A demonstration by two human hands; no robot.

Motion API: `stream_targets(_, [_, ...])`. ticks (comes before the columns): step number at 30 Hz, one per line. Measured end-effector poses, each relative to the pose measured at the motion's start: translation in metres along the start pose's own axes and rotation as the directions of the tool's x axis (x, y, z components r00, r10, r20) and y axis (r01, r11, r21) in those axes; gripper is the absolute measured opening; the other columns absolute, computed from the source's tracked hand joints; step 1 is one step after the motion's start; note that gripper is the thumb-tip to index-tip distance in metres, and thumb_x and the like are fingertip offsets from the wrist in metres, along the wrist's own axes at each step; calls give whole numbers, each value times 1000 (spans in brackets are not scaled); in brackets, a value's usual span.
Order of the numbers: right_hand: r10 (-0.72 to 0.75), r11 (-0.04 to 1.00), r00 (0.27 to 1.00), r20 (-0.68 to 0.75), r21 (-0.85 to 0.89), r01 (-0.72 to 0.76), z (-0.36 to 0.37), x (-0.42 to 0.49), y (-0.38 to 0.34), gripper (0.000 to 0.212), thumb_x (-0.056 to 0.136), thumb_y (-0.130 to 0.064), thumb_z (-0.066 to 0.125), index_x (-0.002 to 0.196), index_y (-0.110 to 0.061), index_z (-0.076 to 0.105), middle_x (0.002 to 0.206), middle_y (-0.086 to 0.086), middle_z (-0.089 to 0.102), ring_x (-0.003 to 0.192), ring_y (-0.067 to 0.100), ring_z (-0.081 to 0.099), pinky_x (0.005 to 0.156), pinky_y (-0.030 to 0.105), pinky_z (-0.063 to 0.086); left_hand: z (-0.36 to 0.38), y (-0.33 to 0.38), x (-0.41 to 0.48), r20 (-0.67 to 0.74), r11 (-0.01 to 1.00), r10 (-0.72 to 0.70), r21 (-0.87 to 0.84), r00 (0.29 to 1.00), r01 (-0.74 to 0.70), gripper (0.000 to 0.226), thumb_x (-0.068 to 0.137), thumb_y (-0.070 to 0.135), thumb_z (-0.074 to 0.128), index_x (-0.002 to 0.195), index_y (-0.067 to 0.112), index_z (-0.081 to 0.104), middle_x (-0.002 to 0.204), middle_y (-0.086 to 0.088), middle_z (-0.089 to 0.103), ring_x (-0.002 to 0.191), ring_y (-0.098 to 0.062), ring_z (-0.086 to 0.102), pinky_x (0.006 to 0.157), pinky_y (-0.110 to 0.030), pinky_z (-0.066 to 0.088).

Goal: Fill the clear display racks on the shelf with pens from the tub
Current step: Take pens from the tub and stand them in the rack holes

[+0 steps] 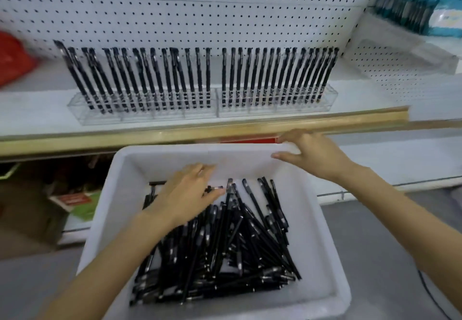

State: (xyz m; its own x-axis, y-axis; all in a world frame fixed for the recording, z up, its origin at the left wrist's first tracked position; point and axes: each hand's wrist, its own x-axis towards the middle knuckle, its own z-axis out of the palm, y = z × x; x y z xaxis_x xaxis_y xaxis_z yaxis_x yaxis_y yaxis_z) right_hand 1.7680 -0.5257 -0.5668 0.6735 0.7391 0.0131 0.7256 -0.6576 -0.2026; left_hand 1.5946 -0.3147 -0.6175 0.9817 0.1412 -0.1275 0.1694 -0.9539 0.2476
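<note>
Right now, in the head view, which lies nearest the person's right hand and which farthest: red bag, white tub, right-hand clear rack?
1. White tub: the right hand holds its far right corner.
2. Right-hand clear rack: on the shelf just beyond the tub.
3. Red bag: far left end of the shelf.

Tub (120, 219): loose pens (225, 249) heaped across the middle and near side. Bare floor shows along the far wall and down the right wall, so there is room to reach in there. My left hand (185, 194) hangs over the far-left of the heap, fingers fairly straight. My right hand (315, 154) grips the far right rim corner and takes up that corner.

Gold lip (125, 138) runs just beyond the tub's far rim.

Racks (140, 115): back rows packed with upright pens (275, 74), front compartments open from above. Narrow gap in the row where the two racks meet.

Shelf (37, 109): bare strip between the racks and the red bag (15, 62).
</note>
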Motion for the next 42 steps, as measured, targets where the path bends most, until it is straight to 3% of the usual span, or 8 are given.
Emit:
stream_targets(6, [-5, 997, 984, 177, 75, -8, 71, -14, -35, 51, 89, -54, 54, 127, -20, 56, 127, -2, 57, 118, 18, 53, 93, 32, 44, 43, -31, -37, 42, 990, -123, -69, 991, 126, 69, 94, 59, 34, 148, 17, 27, 145, 0, 38, 133, -20, 36, 107, -35, 37])
stream_targets(10, [97, 995, 966, 240, -9, -98, 109, -16, -27, 49, 90, -51, 55, 126, -17, 55, 124, 3, 57, 111, 22, 55, 85, 33, 45, 63, -47, -44, 106, 980, -184, -60, 977, 191, 66, 93, 57, 41, 146, 18, 30, 140, -2, 41, 129, -22, 39, 103, -36, 40])
stream_targets(14, [178, 982, 945, 273, 19, -190, 131, -20, -20, 51, 90, -49, 57, 128, -16, 53, 126, 6, 55, 111, 26, 55, 88, 38, 48, 79, -55, -47, 140, 970, -214, -88, 967, 228, 71, 92, 59, 43, 148, 18, 28, 142, -3, 37, 131, -21, 37, 104, -37, 40])
stream_targets(22, [269, 901, 926, 264, 272, -339, 141, -27, -27, 59, 89, -41, 63, 137, -11, 46, 138, 11, 48, 126, 26, 47, 103, 32, 37, 91, -62, -44, 71, 954, -268, -119, 961, 275, 69, 91, 56, 46, 145, 14, 33, 140, -4, 39, 130, -23, 38, 106, -40, 37])
stream_targets(28, [275, 943, 944, 183, 142, -302, 150, -28, -45, 48, 89, -48, 59, 122, -13, 62, 118, 8, 62, 119, 26, 49, 95, 36, 43, 88, -70, -23, -76, 963, -248, -132, 966, 236, 68, 92, 53, 48, 144, 11, 35, 138, -6, 41, 128, -25, 39, 106, -38, 34])
stream_targets(32, [303, 836, 905, 298, 372, -403, 156, -18, -60, 49, 87, -48, 62, 119, -10, 64, 111, 6, 68, 103, 19, 62, 88, 28, 49, 89, -73, -3, -65, 964, -233, -146, 970, 222, 71, 91, 59, 43, 146, 15, 34, 139, -4, 41, 131, -22, 36, 108, -38, 28])
stream_targets(37, [383, 725, 850, 363, 452, -520, 164, -4, -63, 47, 84, -46, 67, 114, -9, 65, 108, 5, 66, 97, 15, 58, 79, 21, 38, 94, -75, 16, 12, 952, -264, -157, 964, 263, 72, 87, 66, 44, 140, 19, 43, 131, -3, 44, 125, -23, 40, 104, -42, 34])
stream_targets(42, [441, 625, 815, 375, 523, -579, 178, 7, -62, 40, 79, -48, 72, 93, -10, 71, 89, -1, 68, 92, 15, 63, 78, 25, 45, 99, -73, 26, 5, 913, -354, -215, 935, 346, 64, 79, 72, 51, 122, 25, 55, 122, 0, 49, 119, -23, 42, 99, -41, 34])
